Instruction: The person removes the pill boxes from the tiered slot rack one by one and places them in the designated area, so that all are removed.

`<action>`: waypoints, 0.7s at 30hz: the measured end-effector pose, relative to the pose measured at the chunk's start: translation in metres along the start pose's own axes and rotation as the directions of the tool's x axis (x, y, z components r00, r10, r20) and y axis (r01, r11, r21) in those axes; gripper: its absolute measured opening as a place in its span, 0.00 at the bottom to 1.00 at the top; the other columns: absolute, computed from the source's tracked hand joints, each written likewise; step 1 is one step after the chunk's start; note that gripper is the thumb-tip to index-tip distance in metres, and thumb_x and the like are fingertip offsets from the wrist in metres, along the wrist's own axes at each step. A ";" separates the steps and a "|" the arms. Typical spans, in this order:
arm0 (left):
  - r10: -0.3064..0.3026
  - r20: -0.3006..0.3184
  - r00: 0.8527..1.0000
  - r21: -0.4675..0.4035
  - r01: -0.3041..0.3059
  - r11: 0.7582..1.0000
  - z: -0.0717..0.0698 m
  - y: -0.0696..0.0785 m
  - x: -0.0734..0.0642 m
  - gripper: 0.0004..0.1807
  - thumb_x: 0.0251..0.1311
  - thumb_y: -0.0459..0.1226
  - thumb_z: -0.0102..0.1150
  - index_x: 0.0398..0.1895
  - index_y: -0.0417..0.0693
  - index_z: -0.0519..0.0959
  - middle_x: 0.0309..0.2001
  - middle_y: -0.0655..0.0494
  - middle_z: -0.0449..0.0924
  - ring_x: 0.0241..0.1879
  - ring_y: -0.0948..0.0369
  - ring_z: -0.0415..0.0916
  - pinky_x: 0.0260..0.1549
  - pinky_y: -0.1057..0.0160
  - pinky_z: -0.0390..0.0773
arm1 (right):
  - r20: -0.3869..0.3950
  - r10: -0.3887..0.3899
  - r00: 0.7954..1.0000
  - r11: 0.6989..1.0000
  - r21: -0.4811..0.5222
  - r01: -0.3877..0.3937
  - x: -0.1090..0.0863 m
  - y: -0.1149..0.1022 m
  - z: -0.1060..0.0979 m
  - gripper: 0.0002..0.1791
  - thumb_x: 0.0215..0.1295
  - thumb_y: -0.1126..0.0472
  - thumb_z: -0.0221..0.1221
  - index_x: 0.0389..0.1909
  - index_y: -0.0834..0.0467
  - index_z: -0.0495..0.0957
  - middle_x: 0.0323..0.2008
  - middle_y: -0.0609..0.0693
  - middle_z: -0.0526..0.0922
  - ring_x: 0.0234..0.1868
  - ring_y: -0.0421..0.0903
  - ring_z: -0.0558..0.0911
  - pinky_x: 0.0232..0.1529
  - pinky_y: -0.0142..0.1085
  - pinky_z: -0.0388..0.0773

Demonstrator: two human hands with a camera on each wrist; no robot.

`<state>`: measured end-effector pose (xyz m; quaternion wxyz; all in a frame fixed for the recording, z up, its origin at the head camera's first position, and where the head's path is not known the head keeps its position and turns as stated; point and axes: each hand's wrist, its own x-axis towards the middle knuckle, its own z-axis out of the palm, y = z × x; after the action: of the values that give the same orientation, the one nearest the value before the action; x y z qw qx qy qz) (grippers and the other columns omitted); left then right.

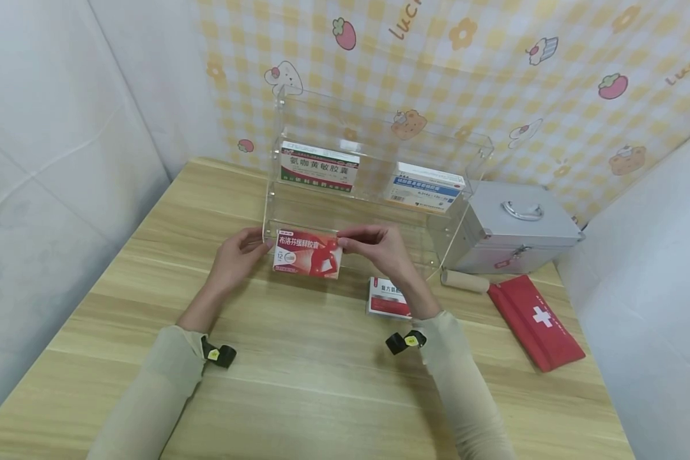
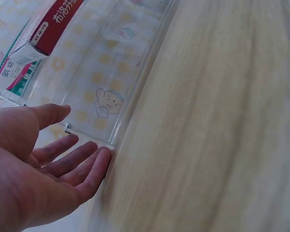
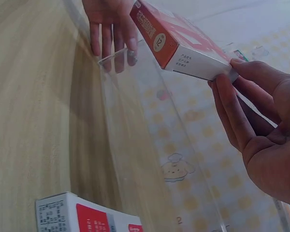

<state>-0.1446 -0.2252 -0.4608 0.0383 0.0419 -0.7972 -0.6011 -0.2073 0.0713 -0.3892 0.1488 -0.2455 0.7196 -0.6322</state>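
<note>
My right hand [image 1: 386, 249] pinches the right end of a red and white medicine box [image 1: 306, 254] between thumb and fingers. The box is held up at the front of the lower left part of a clear acrylic rack [image 1: 269, 207]. Beside the rack's left end is my left hand [image 1: 236, 255], its fingers loosely bent around the corner and the thumb apart from them. In the left wrist view this hand [image 2: 43, 169] holds no box; whether its fingertips press the clear panel is hard to tell. Another red and white box [image 1: 386, 299] lies on the table, partly behind my right forearm.
On the rack's upper shelf stand a green and white medicine box [image 1: 319, 167] at left and a blue and white one [image 1: 424, 188] at right. A silver case [image 1: 506, 230], a beige roll [image 1: 464, 281] and a red pouch with a white cross [image 1: 537, 322] are at the table's right.
</note>
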 end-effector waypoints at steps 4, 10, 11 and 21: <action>-0.008 -0.002 1.000 0.010 0.008 1.000 0.000 0.000 0.000 0.29 0.68 0.45 0.59 0.66 0.38 0.69 0.61 0.39 0.74 0.60 0.45 0.72 0.61 0.49 0.71 | 0.012 0.004 1.000 1.000 0.000 -0.004 -0.002 0.005 0.001 0.12 0.60 0.58 0.69 0.44 0.58 0.86 0.42 0.56 0.86 0.41 0.56 0.85 0.47 0.45 0.83; 0.001 -0.008 1.000 0.025 -0.001 1.000 0.001 0.000 0.001 0.28 0.68 0.44 0.59 0.65 0.38 0.69 0.61 0.39 0.74 0.60 0.45 0.72 0.61 0.49 0.71 | 0.017 0.044 0.999 0.999 -0.010 -0.044 -0.005 0.011 0.002 0.13 0.61 0.56 0.68 0.45 0.56 0.86 0.43 0.54 0.86 0.42 0.55 0.85 0.49 0.45 0.82; 0.001 -0.008 1.000 0.025 0.000 1.000 0.001 0.000 0.001 0.28 0.68 0.43 0.59 0.65 0.38 0.69 0.61 0.40 0.74 0.60 0.45 0.72 0.61 0.49 0.71 | 0.017 0.047 0.999 0.999 -0.012 -0.047 -0.005 0.012 0.002 0.13 0.61 0.56 0.68 0.45 0.55 0.86 0.43 0.54 0.86 0.42 0.55 0.85 0.49 0.45 0.82; -0.008 0.000 1.000 0.023 0.008 1.000 0.000 0.003 0.000 0.29 0.68 0.45 0.59 0.66 0.37 0.68 0.62 0.39 0.73 0.61 0.45 0.71 0.62 0.50 0.70 | 0.018 0.082 0.996 0.997 -0.003 -0.082 -0.011 0.023 0.006 0.12 0.62 0.58 0.67 0.45 0.56 0.86 0.43 0.54 0.86 0.43 0.54 0.85 0.50 0.43 0.81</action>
<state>-0.1448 -0.2241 -0.4581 0.0354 0.0453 -0.8039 -0.5919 -0.1991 0.0742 -0.4134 0.1811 -0.2218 0.7286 -0.6223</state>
